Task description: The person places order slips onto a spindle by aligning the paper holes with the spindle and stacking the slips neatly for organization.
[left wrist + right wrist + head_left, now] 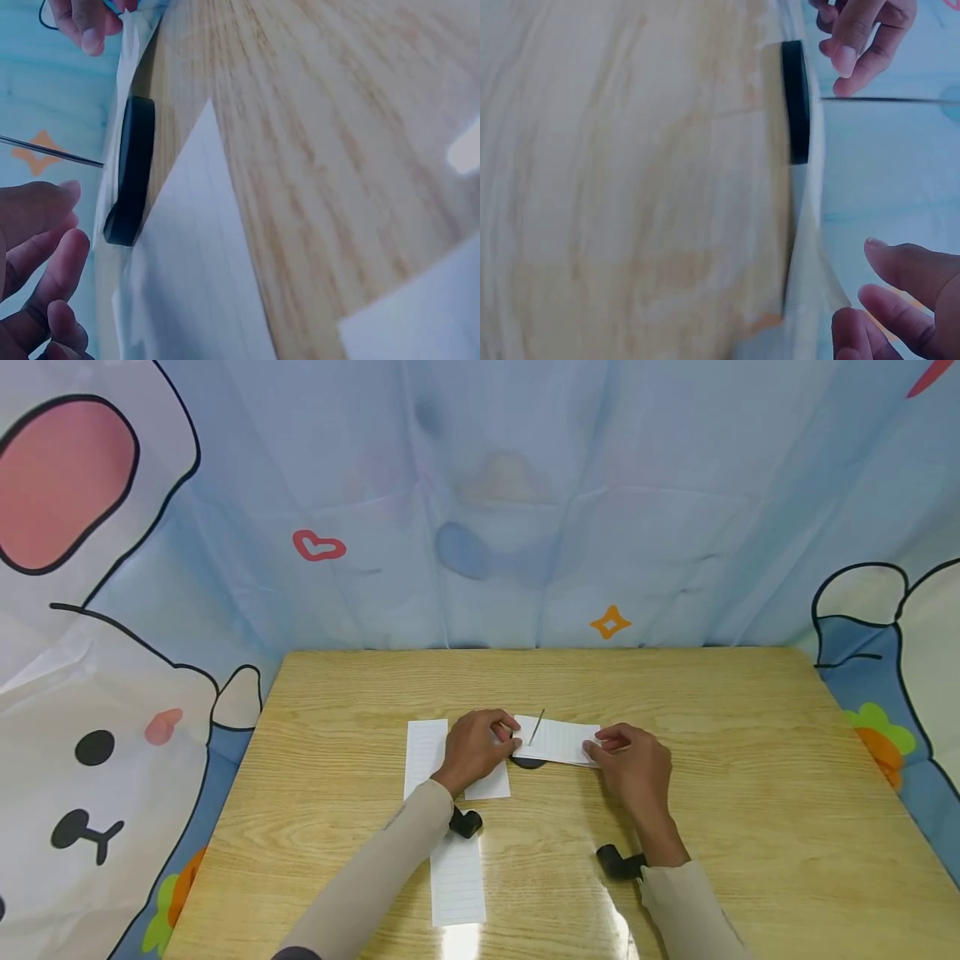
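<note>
Head view shows both hands at a stack of lined paper slips (564,742) that lies over a black base (529,764), a thin metal pin (537,725) standing up through it. The left hand (474,747) has its grip loosely spread just left of the base, fingertips near the stack's edge and nothing between them in the left wrist view. The right hand (637,767), to the right of the base, also has its grip spread, thumb apart from the fingers; one finger is at the stack's bent-up corner, though whether it touches I cannot tell. Loose slips (489,783) lie left of the base, partly hidden by a pale sleeve (382,864), and another, the nearer slip (458,881), lies on the person's side of it. All rest on the wooden table (750,777), and a printed curtain (675,443) hangs beyond the base.
</note>
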